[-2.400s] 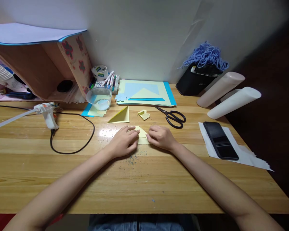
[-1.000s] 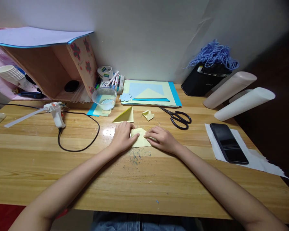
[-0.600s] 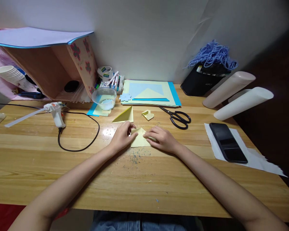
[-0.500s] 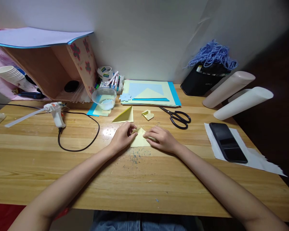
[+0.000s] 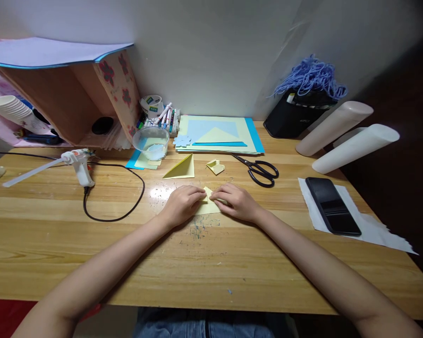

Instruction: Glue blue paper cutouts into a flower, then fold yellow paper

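A small sheet of pale yellow paper (image 5: 208,208) lies on the table between my hands, its upper part folded to a peak. My left hand (image 5: 184,203) is closed on the paper's left side, fingertips pressing a folded flap. On the right side, my right hand (image 5: 235,201) pinches the paper near the fold. The fingers hide both side edges. Just beyond my hands stand a folded yellow paper triangle (image 5: 183,168) and a smaller folded yellow paper piece (image 5: 215,166). Black-handled scissors (image 5: 259,169) lie to the right of them.
A white glue gun (image 5: 79,166) with its looping cord lies on the left, below a cardboard box (image 5: 121,94). A clear plastic bowl (image 5: 151,144), markers (image 5: 165,117) and stacked paper (image 5: 255,136) sit along the wall. At right are a phone (image 5: 333,206) and two white tubes (image 5: 356,148).
My left hand has shifted slightly right and toward the paper's middle, bringing the left flap inward. My right hand stays in about the same place. The view has moved slightly.
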Tool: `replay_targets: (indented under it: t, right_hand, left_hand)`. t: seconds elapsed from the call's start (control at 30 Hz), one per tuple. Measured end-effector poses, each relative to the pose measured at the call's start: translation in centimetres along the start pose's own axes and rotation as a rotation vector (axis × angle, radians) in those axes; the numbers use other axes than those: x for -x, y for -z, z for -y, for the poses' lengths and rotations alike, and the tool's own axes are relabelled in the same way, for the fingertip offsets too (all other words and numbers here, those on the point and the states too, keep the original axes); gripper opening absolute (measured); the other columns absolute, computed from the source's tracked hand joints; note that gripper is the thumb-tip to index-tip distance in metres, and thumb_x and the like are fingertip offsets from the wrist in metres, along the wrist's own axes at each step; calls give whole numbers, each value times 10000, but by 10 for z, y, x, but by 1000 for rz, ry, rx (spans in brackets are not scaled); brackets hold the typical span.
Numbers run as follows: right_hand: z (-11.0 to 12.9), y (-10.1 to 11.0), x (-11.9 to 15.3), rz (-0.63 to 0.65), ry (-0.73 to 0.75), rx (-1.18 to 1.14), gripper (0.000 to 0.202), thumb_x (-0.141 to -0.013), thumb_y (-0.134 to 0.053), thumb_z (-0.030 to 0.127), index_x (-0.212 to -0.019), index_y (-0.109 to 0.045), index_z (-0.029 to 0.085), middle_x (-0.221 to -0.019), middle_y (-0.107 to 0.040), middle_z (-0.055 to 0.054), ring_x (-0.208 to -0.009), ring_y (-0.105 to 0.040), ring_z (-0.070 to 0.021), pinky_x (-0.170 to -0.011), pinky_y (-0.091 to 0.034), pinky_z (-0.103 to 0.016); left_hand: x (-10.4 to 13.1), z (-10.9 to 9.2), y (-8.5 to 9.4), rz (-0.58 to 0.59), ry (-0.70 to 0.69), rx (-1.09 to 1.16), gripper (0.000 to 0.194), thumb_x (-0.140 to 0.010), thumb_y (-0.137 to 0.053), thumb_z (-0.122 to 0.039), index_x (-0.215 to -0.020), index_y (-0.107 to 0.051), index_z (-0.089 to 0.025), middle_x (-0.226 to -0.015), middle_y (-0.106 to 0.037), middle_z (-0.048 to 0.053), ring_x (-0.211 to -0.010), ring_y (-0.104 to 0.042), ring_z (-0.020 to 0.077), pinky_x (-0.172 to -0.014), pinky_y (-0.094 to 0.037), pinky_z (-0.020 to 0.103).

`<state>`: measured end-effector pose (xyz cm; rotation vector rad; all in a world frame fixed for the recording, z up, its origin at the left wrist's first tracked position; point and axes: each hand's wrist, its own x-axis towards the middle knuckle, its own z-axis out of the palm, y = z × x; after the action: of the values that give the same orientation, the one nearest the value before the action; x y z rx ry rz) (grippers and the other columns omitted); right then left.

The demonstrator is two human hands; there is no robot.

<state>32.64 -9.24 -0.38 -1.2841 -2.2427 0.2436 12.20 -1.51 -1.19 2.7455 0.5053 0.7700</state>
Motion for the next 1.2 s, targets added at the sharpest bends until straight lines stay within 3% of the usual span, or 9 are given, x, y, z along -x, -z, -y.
replay_targets:
  t: [0.5, 0.73, 0.97, 1.2]
  right_hand:
    - [0, 0, 0, -1, -6, -12, 204, -820, -483, 146, -960, -619, 207, -902, -633, -62, -855, -553, -186, -731, -449, -318]
    - [2, 1, -2, 23, -7, 4, 241, -810, -485, 155, -1020, -588, 210, -1220, -545, -88, -1033, -521, -214, -831, -444, -378]
    - [4, 1, -3, 69, -76, 0, 275, -823, -473, 153, -1085, -551, 187, -1191, -582, -76, -884, -524, -199, -770, -460, -367]
    - [5, 0, -3, 60, -107, 29, 365, -828, -477, 162, -1191, -495, 203, -1126, -606, -83, -872, -517, -206, -736, -464, -357]
  left_hand:
    - [0, 1, 2, 86, -125, -143, 233, -860, -439, -140, -1027, -598, -168, -1003, -663, 64, -887, -610, 186, -755, -497, 326]
    - [-3, -3, 6, 125, -139, -154, 234, -861, -430, -153, -1029, -592, -151, -982, -659, 93, -885, -612, 198, -745, -498, 344]
    - [-3, -2, 5, 134, -160, -171, 225, -868, -426, -155, -1020, -592, -155, -1003, -660, 75, -906, -609, 189, -760, -497, 326]
    - [-4, -4, 7, 175, -144, -173, 245, -880, -404, -155, -1033, -595, -157, -1035, -651, 86, -935, -606, 190, -773, -502, 345]
